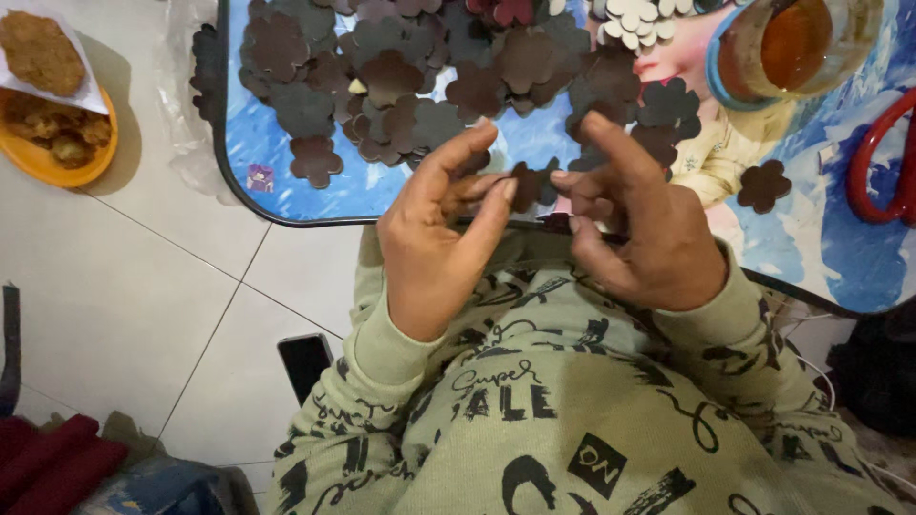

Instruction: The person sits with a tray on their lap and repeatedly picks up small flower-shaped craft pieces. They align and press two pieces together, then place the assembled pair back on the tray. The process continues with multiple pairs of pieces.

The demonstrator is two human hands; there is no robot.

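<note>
The flower-shaped piece point(528, 184) is mostly covered by the fingertips of the left hand point(441, 238) and right hand point(641, 234), so its full outline cannot be told; the pile of brown pieces point(410, 67) is cut by the edge at 12 o'clock. The glass point(797, 48) at 1 o'clock, the orange plate point(48, 157) at 10 o'clock and the red ring point(883, 162) at 3 o'clock are each only partly in frame; the dark phone point(305, 362) is half hidden under the sleeve.

sleeves point(382, 353) — pale olive sweatshirt | black lettering print | ribbed cuffs — hands point(434, 238) bare

Two hands, left hand point(434, 243) and right hand point(644, 234), meet over the near edge of a small table point(286, 195), pinching a flower-shaped cutout point(528, 184) between them. More cutouts point(401, 76) lie heaped on the table behind; a glass point(797, 48) stands far right, a plate of food point(52, 143) on the floor left.
</note>
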